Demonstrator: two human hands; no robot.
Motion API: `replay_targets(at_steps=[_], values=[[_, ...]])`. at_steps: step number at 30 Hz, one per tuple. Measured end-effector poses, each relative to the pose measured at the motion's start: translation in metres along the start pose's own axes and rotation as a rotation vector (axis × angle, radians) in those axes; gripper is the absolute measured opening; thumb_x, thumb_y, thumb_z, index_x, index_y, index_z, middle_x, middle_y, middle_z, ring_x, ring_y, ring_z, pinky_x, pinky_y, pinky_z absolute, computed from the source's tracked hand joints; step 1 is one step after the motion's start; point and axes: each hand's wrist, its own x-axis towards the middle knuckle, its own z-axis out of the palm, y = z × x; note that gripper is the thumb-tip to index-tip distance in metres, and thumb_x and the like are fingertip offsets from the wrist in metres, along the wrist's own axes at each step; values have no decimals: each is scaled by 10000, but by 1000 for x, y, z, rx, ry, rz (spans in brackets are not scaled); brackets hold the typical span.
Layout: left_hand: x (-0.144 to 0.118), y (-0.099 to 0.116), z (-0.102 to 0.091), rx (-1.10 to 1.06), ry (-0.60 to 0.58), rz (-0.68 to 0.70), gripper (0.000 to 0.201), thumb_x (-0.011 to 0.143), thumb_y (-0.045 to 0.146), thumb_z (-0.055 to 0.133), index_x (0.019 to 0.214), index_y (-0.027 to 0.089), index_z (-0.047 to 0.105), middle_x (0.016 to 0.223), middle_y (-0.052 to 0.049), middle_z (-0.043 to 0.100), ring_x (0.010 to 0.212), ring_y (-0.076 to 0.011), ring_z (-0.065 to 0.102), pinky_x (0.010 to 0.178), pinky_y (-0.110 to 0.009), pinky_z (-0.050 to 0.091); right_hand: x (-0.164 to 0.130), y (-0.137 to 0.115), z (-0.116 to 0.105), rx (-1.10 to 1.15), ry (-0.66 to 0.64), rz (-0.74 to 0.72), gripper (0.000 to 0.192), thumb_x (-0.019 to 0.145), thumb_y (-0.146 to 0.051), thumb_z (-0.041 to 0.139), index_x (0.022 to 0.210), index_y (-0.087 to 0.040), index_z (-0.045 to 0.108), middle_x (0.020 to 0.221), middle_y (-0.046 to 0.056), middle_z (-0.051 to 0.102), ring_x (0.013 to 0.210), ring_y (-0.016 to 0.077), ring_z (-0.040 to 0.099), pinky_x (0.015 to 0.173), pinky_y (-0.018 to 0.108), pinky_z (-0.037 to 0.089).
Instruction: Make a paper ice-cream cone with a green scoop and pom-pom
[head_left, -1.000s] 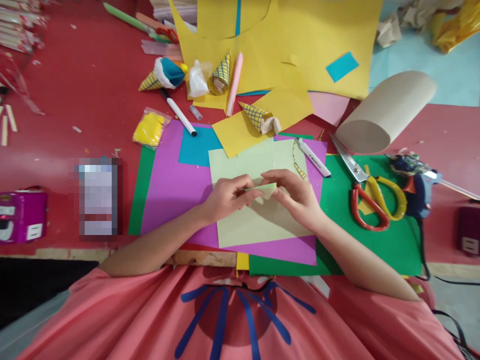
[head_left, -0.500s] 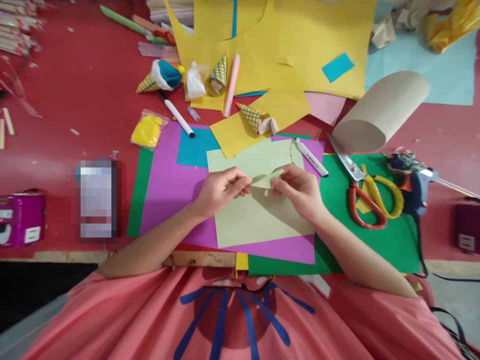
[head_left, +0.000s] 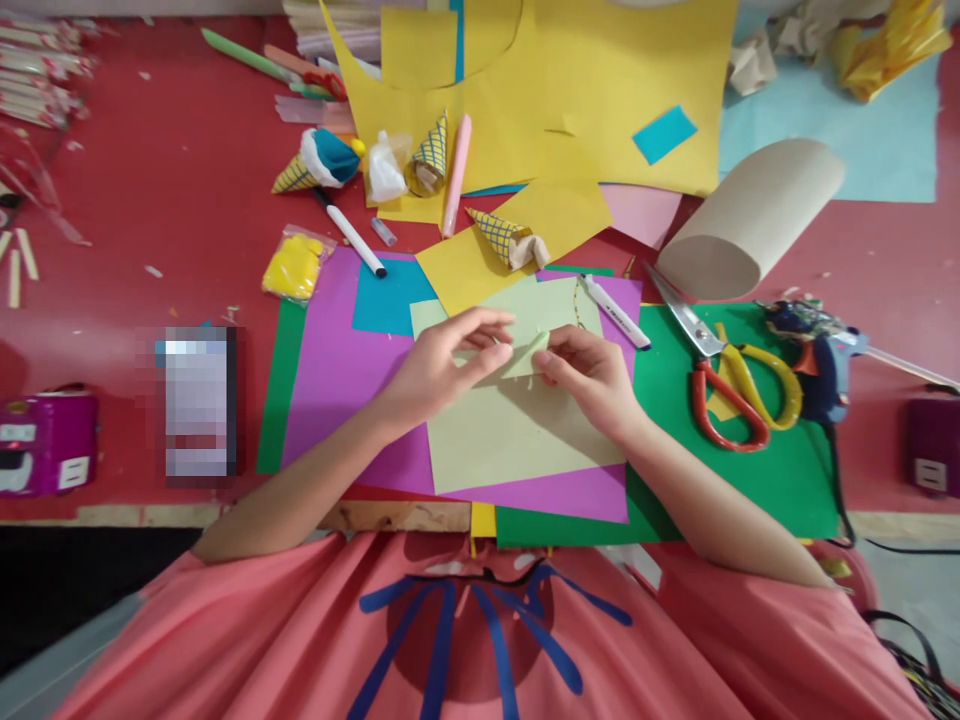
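My left hand (head_left: 442, 365) and my right hand (head_left: 589, 375) meet over a pale green sheet (head_left: 517, 440) that lies on a purple sheet (head_left: 337, 370). Between them they hold a small pale green paper piece (head_left: 525, 355). The right hand pinches its right end with thumb and forefinger. The left hand's fingers are spread and lie over its left end. A white marker (head_left: 616, 312) lies just beyond my right hand.
Red and yellow scissors (head_left: 731, 385) and a blue glue gun (head_left: 821, 350) rest on the green sheet (head_left: 750, 480) at right. A cardboard roll (head_left: 750, 220), yellow sheets (head_left: 570, 90), several paper cones (head_left: 504, 238), a second marker (head_left: 351, 235), and a purple device (head_left: 45, 440) surround the work area.
Both hands have shifted slightly away from me with the small paper piece. The left hand's fingers have lifted and spread over it, where they were pinched before.
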Motion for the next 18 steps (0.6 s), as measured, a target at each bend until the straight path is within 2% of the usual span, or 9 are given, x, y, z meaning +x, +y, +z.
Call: replay_targets(at_steps=[2, 5, 10, 18], values=[[2, 1, 9, 5, -33, -40, 272, 877, 387, 631, 1061, 191, 670, 957, -37, 731, 861, -127, 695, 759, -215, 569, 0, 1, 2, -12, 8, -5, 248, 828, -414, 705, 815, -192, 593, 648, -42, 577, 573, 76, 527, 549, 228, 409], [6, -2, 21, 13, 22, -13, 148, 869, 310, 629, 915, 174, 664, 836, -14, 721, 756, -102, 684, 670, -183, 553, 0, 0, 3, -31, 54, 2, 290, 801, -436, 728, 801, -198, 562, 664, -44, 571, 582, 78, 542, 550, 227, 416], [7, -10, 27, -19, 53, 30, 150, 870, 321, 619, 883, 176, 656, 795, -6, 717, 724, -94, 679, 636, -174, 535, 2, 0, 3, -8, 78, 3, 284, 825, -462, 689, 816, -203, 572, 606, -51, 567, 539, 80, 518, 537, 237, 406], [3, -17, 27, -17, 53, 104, 87, 858, 254, 613, 854, 174, 647, 769, 9, 716, 676, -71, 664, 623, -148, 523, 1, 2, 4, -21, 42, 14, 175, 836, -343, 672, 812, -196, 578, 628, -41, 572, 560, 81, 527, 550, 238, 412]])
